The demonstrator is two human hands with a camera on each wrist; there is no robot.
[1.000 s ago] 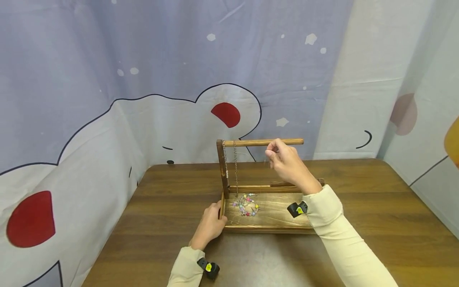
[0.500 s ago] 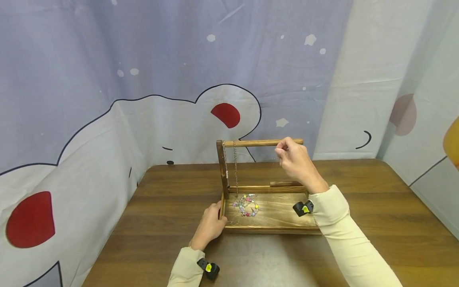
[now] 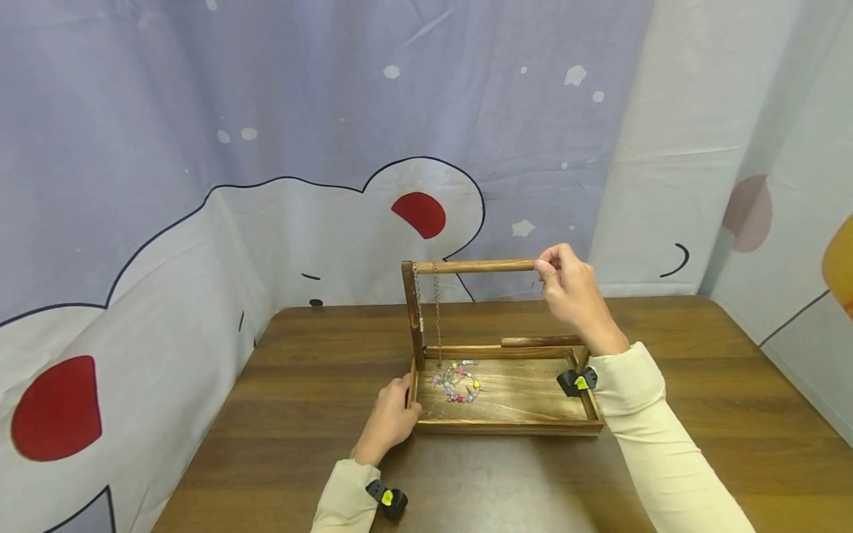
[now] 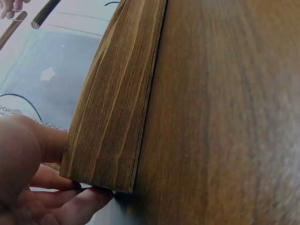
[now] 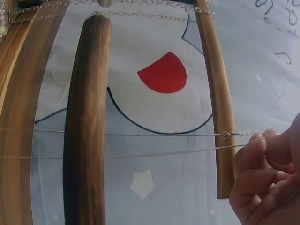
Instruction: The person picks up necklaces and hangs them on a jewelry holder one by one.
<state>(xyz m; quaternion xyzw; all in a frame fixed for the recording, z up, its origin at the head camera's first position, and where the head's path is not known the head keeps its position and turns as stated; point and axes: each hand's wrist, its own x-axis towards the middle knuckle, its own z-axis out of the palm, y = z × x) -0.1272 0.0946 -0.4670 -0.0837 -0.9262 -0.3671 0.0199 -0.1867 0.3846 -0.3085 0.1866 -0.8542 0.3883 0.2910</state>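
We log right hand (image 3: 571, 290), fingers pinching a thin chain (image 5: 240, 134) near the three-o'clock end of the wooden bar (image 3: 476, 266); left hand (image 3: 386, 416), fingers gripping the tray (image 3: 509, 427) at nine o'clock.

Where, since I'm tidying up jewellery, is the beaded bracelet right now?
In the head view, the beaded bracelet lies in the left part of the wooden tray, near the foot of the upright post and the left hand.

Dark letter-like marks (image 5: 277, 22) on the cloth backdrop (image 3: 426, 111), none legible.
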